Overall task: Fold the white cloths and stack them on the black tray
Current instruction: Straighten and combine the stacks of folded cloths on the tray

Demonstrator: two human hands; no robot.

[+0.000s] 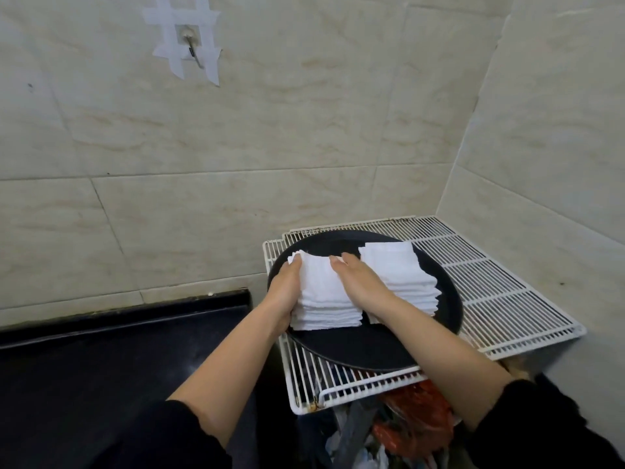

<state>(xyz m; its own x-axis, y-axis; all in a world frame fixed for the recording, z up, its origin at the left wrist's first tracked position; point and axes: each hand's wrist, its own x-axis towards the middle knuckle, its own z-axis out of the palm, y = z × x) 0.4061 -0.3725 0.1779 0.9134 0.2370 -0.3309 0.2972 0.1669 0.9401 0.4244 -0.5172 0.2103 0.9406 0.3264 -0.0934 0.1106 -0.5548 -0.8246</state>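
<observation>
On the black tray (355,348), two piles of folded white cloths, side by side: left pile (324,294) and right pile (400,275). Left hand (283,292) pressed against the left pile's outer side, thumb at its top corner; other fingers hidden, grip impossible to tell. Right hand (362,282) between both piles, fingers together, almost straight, touching the left pile. Under the tray, a white wire rack (507,289).
</observation>
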